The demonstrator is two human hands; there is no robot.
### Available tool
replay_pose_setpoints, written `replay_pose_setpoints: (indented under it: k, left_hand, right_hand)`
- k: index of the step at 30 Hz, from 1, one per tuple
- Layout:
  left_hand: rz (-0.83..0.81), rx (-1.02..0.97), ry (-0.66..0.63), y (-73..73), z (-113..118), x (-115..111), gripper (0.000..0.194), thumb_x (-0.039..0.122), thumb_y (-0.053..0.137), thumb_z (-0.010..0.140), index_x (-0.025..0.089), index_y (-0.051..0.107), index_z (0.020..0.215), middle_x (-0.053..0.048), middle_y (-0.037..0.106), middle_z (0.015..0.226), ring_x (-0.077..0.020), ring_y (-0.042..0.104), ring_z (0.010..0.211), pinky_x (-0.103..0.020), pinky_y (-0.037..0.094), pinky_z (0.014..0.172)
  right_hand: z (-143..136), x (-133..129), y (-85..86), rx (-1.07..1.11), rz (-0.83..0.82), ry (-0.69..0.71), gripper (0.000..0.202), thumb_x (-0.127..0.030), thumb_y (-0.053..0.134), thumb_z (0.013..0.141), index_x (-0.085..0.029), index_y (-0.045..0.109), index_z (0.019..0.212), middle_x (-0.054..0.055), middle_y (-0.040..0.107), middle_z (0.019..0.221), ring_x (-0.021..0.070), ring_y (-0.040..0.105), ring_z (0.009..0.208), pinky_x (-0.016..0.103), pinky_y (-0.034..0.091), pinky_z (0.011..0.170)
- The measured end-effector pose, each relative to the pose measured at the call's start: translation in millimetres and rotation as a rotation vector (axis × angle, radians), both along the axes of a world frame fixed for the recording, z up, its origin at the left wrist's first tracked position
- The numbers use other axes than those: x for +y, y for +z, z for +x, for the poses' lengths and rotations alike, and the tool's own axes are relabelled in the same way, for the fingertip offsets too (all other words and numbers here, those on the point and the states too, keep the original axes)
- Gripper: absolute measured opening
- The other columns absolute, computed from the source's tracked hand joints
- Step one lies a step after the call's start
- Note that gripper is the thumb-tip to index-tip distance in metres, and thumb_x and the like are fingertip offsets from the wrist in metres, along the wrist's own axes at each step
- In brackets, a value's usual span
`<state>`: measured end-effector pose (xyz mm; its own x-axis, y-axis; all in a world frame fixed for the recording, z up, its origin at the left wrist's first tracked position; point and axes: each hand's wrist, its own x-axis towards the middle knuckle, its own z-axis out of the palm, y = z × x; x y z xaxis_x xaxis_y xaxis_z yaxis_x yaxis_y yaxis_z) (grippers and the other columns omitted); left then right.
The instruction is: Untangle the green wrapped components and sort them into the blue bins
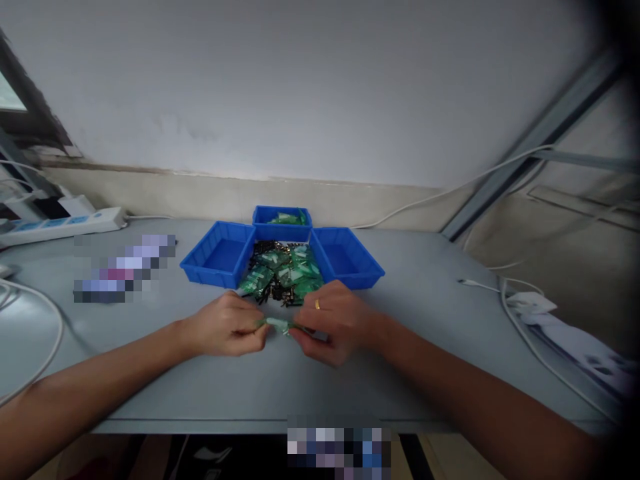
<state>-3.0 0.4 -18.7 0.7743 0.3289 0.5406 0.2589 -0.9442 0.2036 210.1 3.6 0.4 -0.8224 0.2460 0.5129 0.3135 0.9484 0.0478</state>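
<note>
A small green plastic bag [278, 325] with a whitish patch is stretched between my two hands, just above the grey table near its front. Its left end is pinched by my left hand [233, 325], fingers curled closed. On the other end, my right hand [333, 321], with a ring on one finger, is closed in a pinch. Beyond them lies a pile of similar green bags [293, 270], with loose dark and metallic small parts [275, 292] under and around them. What those parts are is too small to tell.
Blue bins stand left [219, 257], right [347, 260] and behind [283, 230] the pile; the back one holds green bags. A power strip [65, 225] lies far left. Cables [530, 333] and a white cloth-like item [580, 340] are at the right. A pixelated object [125, 267] lies left.
</note>
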Motion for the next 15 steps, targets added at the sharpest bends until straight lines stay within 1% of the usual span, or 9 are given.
replay_pose_setpoints:
  k: [4, 5, 7, 10, 12, 14, 15]
  left_hand:
    - [0.206, 0.119, -0.035, 3.6, 3, -5, 0.03, 0.018, 0.04, 0.08, 0.017, 0.043, 0.051, 0.002, 0.042, 0.045, -0.0099, 0.039, 0.043, -0.027, 0.025, 0.042]
    - [0.233, 0.138, -0.042, 3.9, 3, -6, 0.029, 0.018, 0.04, 0.08, 0.017, 0.045, 0.052, 0.002, 0.043, 0.046, -0.0104, 0.039, 0.044, -0.027, 0.025, 0.042]
    - [0.266, 0.166, -0.037, 4.9, 4, -7, 0.028, 0.018, 0.04, 0.08, 0.016, 0.047, 0.053, 0.001, 0.045, 0.048, -0.0112, 0.041, 0.046, -0.028, 0.027, 0.042]
    - [0.306, 0.145, 0.008, 10.9, 4, -7, 0.029, 0.017, 0.041, 0.08, 0.016, 0.047, 0.052, 0.0, 0.046, 0.049, -0.0114, 0.042, 0.048, -0.026, 0.031, 0.043]
    - [0.357, 0.081, 0.04, 19.1, 5, -7, 0.029, 0.016, 0.042, 0.079, 0.016, 0.047, 0.05, -0.001, 0.047, 0.049, -0.0117, 0.045, 0.051, -0.025, 0.035, 0.046]
    - [0.387, 0.099, 0.0, 29.2, 7, -6, 0.027, 0.016, 0.044, 0.078, 0.017, 0.048, 0.051, -0.002, 0.049, 0.051, -0.0141, 0.051, 0.061, -0.027, 0.041, 0.055]
    - [0.372, 0.106, -0.006, 33.9, 9, -6, 0.028, 0.014, 0.044, 0.077, 0.017, 0.048, 0.05, -0.002, 0.05, 0.053, -0.0141, 0.051, 0.063, -0.027, 0.042, 0.056]
  right_hand:
    - [6, 4, -3.6, -0.074, 0.188, 0.144, 0.024, -0.026, 0.043, 0.075, -0.023, 0.052, 0.054, -0.005, 0.037, 0.04, 0.0088, 0.03, 0.038, 0.027, 0.021, 0.039]
    - [7, 4, -4.3, -0.078, 0.229, 0.172, 0.024, -0.025, 0.043, 0.075, -0.023, 0.052, 0.053, -0.005, 0.036, 0.04, 0.0089, 0.029, 0.037, 0.027, 0.02, 0.039]
    - [7, 6, -5.6, -0.063, 0.27, 0.177, 0.024, -0.025, 0.044, 0.076, -0.022, 0.052, 0.054, -0.005, 0.037, 0.04, 0.0092, 0.03, 0.039, 0.027, 0.02, 0.039]
    - [6, 7, -7.2, -0.014, 0.226, 0.106, 0.023, -0.023, 0.043, 0.077, -0.022, 0.053, 0.057, -0.004, 0.041, 0.042, 0.0093, 0.035, 0.041, 0.026, 0.023, 0.041]
    - [5, 7, -6.6, 0.03, 0.159, 0.021, 0.02, -0.024, 0.043, 0.079, -0.021, 0.055, 0.064, -0.004, 0.047, 0.046, 0.0089, 0.04, 0.044, 0.025, 0.025, 0.043]
    - [5, 6, -3.7, 0.077, 0.081, -0.09, 0.017, -0.028, 0.043, 0.08, -0.02, 0.057, 0.075, -0.004, 0.052, 0.05, 0.0084, 0.046, 0.047, 0.023, 0.027, 0.046]
    - [5, 5, -1.5, 0.092, 0.038, -0.157, 0.017, -0.031, 0.043, 0.081, -0.02, 0.056, 0.081, -0.004, 0.055, 0.052, 0.0082, 0.048, 0.049, 0.023, 0.028, 0.048]
